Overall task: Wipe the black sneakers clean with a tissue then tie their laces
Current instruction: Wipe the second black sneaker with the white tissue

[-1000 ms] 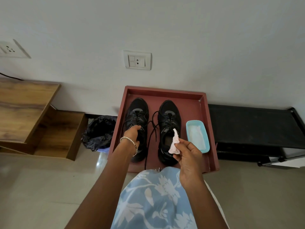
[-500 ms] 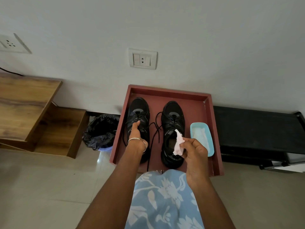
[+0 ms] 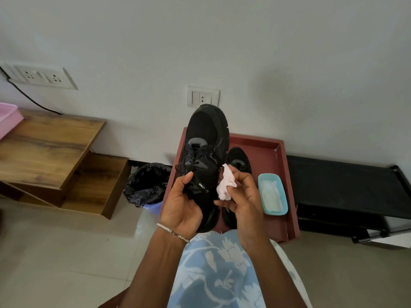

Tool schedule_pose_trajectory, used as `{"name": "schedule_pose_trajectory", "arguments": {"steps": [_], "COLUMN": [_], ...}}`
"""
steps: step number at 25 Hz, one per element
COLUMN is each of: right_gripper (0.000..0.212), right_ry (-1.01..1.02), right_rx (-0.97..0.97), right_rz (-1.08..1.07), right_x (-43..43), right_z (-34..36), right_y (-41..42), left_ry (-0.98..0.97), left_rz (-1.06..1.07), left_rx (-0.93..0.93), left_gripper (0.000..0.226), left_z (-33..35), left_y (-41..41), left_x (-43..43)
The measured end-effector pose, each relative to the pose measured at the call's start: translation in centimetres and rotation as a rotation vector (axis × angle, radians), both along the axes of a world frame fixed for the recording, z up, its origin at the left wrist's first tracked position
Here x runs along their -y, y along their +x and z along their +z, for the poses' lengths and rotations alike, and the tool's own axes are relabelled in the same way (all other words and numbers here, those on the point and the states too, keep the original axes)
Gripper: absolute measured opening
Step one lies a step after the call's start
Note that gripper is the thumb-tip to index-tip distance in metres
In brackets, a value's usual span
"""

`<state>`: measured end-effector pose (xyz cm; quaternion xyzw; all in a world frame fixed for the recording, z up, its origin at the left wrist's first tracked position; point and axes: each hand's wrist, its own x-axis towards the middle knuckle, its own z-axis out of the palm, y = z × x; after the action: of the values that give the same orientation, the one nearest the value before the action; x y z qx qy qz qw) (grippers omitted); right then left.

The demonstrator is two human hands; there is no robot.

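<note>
Left hand [image 3: 182, 210], grip curled round black sneaker [image 3: 204, 138]; right hand [image 3: 242, 196], grip pinching tissue [image 3: 225, 186]

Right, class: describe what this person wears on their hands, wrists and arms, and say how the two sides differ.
Both hands are bare, with no gloves, and both forearms show no sleeves. The left hand has a thin silver chain bracelet at its wrist. The right hand shows no bracelet or watch. No rings show on the fingers.
</note>
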<state>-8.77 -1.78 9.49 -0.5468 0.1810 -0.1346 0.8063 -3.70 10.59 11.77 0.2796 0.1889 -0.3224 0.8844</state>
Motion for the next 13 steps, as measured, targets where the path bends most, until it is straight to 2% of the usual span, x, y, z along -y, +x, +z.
{"name": "schedule_pose_trajectory", "arguments": {"steps": [5,8,13], "right_gripper": [0.018,0.009,0.017], "right_ry": [0.039,-0.226,-0.582], "right_rx": [0.021,0.039,0.164], "right_rz": [-0.068,-0.208,-0.343], "right_x": [-1.2,-2.0,-2.1], "right_z": [2.6,3.7,6.9], "right_y": [-2.1,-4.1,-8.0], "left_ry": [-0.112,-0.229,-0.306], "left_rz": [-0.027,0.016,0.010], "left_rx": [0.084,0.074,0.090], "left_gripper": [0.048,0.043,0.050], "left_z": [4.6,5.6,7.1], "left_y": [-3.2,-4.6,-6.5], "left_x": [-2.4,-3.4,-4.6]}}
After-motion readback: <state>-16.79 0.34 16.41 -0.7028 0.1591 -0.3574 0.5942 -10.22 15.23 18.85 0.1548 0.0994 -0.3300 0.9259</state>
